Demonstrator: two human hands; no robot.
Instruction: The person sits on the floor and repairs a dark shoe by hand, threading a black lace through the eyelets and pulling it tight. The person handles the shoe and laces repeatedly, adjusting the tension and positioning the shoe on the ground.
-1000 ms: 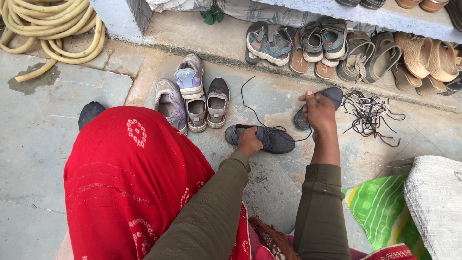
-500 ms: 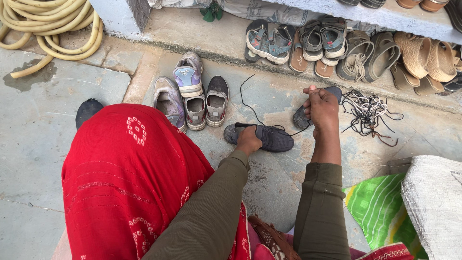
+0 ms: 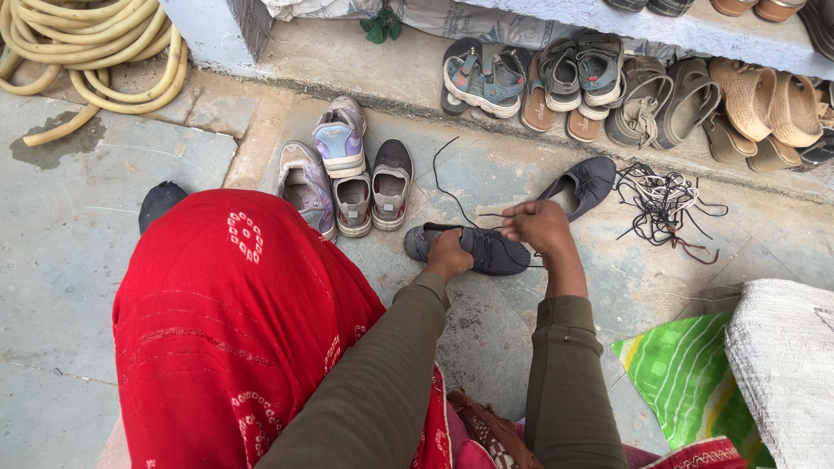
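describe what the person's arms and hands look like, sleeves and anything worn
Both arms wear long, close-fitting olive-green sleeves ending at the wrists, with creases at the elbows. The left hand and right hand are bare: no gloves, and no rings, bangles or watch visible from this view.

The left hand (image 3: 449, 256) covers the heel end of the dark shoe (image 3: 486, 247), so its grip there is hidden. The right hand (image 3: 539, 224) is closed, and whether it pinches the thin black lace (image 3: 447, 182) cannot be told. At the upper left the coiled hose (image 3: 95, 52) is cut by the frame edge. The sandals (image 3: 764, 104) at the upper right and the white sack (image 3: 782, 373) at the lower right run out of frame. A red cloth (image 3: 226, 330) hides the person's lap.
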